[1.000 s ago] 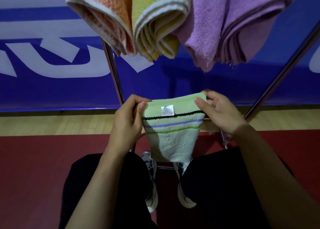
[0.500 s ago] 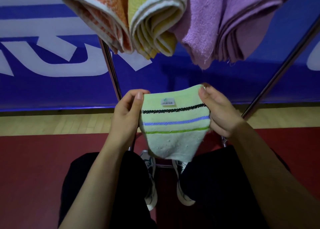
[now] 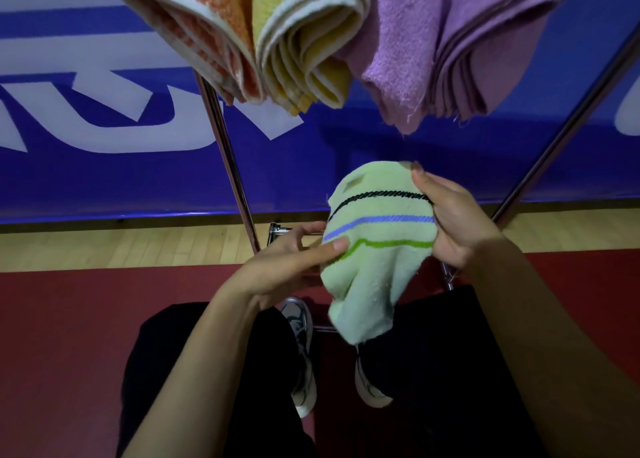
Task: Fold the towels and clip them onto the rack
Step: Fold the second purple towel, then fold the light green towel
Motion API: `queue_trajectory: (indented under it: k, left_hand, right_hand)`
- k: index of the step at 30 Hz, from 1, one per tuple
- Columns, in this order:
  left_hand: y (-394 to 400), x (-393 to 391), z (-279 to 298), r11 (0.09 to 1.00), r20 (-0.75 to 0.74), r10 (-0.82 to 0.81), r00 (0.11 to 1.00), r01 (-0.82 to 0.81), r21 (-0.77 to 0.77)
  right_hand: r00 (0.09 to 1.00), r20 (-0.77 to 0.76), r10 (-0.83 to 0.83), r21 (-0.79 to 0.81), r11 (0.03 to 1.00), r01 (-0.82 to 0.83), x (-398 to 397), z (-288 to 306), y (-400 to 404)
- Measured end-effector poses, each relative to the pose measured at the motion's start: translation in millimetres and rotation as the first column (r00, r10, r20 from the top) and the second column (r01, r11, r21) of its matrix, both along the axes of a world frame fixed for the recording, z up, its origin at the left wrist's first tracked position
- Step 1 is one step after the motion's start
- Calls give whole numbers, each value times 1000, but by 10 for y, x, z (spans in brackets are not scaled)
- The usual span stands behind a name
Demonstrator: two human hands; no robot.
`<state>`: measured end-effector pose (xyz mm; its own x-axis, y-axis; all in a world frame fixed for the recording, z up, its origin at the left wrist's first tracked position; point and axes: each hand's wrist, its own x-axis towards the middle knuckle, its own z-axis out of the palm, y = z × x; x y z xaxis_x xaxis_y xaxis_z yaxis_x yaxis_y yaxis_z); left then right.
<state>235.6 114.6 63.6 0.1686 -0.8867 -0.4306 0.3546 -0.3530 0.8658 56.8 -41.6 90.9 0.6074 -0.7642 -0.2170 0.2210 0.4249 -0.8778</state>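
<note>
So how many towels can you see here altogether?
4. Orange towel, yellow towel and purple towel hang folded side by side along the top. The green striped towel is held below in both hands. More may hang out of view.

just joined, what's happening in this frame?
A person is folding a small green striped towel in front of their knees. The right hand grips its right edge; the left hand pinches the left edge. Three folded towels, orange, yellow and purple, already hang from the rack above. The green one is not yet up.
</note>
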Motion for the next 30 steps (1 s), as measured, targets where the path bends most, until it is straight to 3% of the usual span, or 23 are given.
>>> queue_trajectory:
  k: [5,9,17,25,30]
  left_hand:
    - [-26,0,0,968,-155,156,976,-182,-172]
    - [26,-22,41,961,-88,106,990,-125,-247]
    - [76,0,127,903,-215,149,965,-222,-369]
    - [-39,183,132,818,-376,393,839,-506,-274]
    - [-24,302,89,791,-330,514,791,-587,-174]
  right_hand:
    - [999,-22,30,28,999,-30,-46,5,-27]
    - [999,-21,47,72,996,-46,-56,-42,-73]
    - [995,23,100,303,947,-102,53,-82,-19]
    - [966,68,249,464,849,-251,281,-413,292]
    - [928,4,373,257,896,-361,289,-408,313]
